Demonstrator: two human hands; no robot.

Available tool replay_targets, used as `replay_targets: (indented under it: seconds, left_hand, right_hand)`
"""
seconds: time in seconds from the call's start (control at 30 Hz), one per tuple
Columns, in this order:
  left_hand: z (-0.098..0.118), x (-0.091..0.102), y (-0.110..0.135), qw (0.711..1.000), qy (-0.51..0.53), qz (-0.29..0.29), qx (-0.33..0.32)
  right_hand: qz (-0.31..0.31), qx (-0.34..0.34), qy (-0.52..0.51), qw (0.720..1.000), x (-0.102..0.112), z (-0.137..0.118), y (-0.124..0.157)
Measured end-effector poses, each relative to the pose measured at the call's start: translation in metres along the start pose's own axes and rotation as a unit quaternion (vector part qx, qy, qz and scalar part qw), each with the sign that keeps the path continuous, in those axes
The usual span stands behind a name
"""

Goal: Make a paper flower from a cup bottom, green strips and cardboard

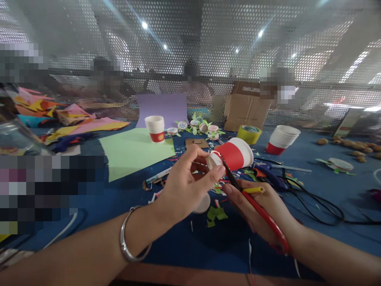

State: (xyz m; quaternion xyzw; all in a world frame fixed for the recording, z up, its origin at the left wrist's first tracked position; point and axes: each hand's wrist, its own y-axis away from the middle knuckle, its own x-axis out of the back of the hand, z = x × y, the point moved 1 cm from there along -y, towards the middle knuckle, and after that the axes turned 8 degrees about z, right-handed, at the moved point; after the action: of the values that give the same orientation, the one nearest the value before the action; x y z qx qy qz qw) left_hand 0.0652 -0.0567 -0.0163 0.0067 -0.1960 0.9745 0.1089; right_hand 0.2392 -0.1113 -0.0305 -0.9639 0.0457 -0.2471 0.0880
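Observation:
My left hand (187,180) pinches the base of a red and white paper cup (233,154), holding it on its side above the blue table (342,190). My right hand (262,208) grips red-handled scissors (256,204) with yellow trim. Their dark blades reach up to the bottom edge of the cup. A silver bangle sits on my left wrist. A white paper disc (203,204) lies on the table under my left hand.
Green paper sheet (133,151), purple sheet (162,108), a cup stack (155,128), another lying stack (281,139), a yellow tape roll (249,133), small paper crafts (198,127), a cardboard box (247,105), a glue gun with black cable (309,198), scraps. People sit behind a mesh screen.

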Motion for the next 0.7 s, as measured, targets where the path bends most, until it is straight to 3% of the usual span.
replay_targets:
  seconds: [0.23, 0.4, 0.7]
  left_hand:
    - [-0.0007, 0.0029, 0.0017, 0.99, -0.115, 0.011, -0.077]
    - [-0.001, 0.0046, -0.0004, 0.98, -0.153, 0.037, -0.123]
    - [0.001, -0.0028, 0.0002, 0.998, -0.009, 0.042, -0.05]
  right_hand:
    - [-0.041, -0.03, -0.019, 0.999, 0.0024, 0.0026, -0.0007]
    - [-0.001, -0.026, -0.028, 0.999, -0.0006, -0.0014, 0.0017]
    - [-0.017, 0.026, -0.007, 0.999, 0.0039, -0.0025, -0.0022]
